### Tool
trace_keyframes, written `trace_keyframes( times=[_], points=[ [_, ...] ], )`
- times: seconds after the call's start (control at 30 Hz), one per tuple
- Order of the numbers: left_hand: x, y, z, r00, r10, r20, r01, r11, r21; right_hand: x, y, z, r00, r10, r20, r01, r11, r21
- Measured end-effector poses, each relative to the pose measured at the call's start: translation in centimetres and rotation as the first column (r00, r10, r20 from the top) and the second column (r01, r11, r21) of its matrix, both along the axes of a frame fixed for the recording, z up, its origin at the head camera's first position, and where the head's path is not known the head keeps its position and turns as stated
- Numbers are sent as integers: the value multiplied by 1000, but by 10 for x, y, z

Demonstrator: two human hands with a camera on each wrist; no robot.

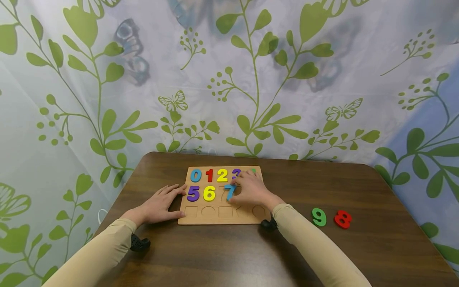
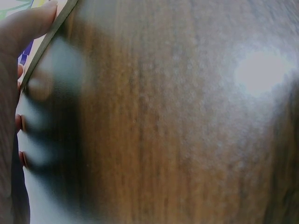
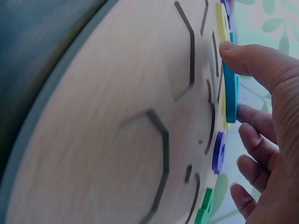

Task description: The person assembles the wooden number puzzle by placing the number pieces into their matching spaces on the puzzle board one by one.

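Note:
A blue 7 (image 1: pixel 230 191) is pinched between the thumb and fingers of my right hand (image 1: pixel 252 189), over the middle row of the wooden number board (image 1: pixel 204 220). In the right wrist view the blue 7 (image 3: pixel 230 88) stands tilted against the thumb of my right hand (image 3: pixel 266 116). My left hand (image 1: pixel 160 205) rests at the board's left edge, its fingers spread and its thumb touching the lower left corner. In the left wrist view, the thumb of my left hand (image 2: pixel 23 35) touches the board's edge. Beside the 7 lies a yellow 6 (image 1: pixel 209 193).
On the board also lie a blue 0 (image 1: pixel 195 175), red 1 (image 1: pixel 209 175), yellow 2 (image 1: pixel 222 175), purple 3 (image 1: pixel 236 173) and purple 5 (image 1: pixel 193 193). A green 9 (image 1: pixel 318 217) and red 8 (image 1: pixel 343 219) lie on the table to the right. A patterned curtain (image 1: pixel 201 79) hangs behind.

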State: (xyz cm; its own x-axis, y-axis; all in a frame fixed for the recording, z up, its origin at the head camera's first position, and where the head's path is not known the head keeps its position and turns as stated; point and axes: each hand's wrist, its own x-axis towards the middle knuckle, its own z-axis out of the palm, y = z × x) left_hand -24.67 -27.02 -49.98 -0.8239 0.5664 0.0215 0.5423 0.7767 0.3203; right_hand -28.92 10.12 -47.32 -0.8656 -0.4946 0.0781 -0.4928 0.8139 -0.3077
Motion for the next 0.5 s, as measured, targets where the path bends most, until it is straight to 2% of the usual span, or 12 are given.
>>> trace_keyframes(
  times=[0.17, 0.5],
  points=[
    [0, 0, 1, 1000, 15, 22, -15, 1000, -14, 0, -9, -1, 1000, 3, 4, -3, 1000, 6],
    [0, 0, 1, 1000, 21, 21, -20, 1000, -20, -2, -18, -5, 1000, 7, 9, -7, 1000, 25]
  ],
)
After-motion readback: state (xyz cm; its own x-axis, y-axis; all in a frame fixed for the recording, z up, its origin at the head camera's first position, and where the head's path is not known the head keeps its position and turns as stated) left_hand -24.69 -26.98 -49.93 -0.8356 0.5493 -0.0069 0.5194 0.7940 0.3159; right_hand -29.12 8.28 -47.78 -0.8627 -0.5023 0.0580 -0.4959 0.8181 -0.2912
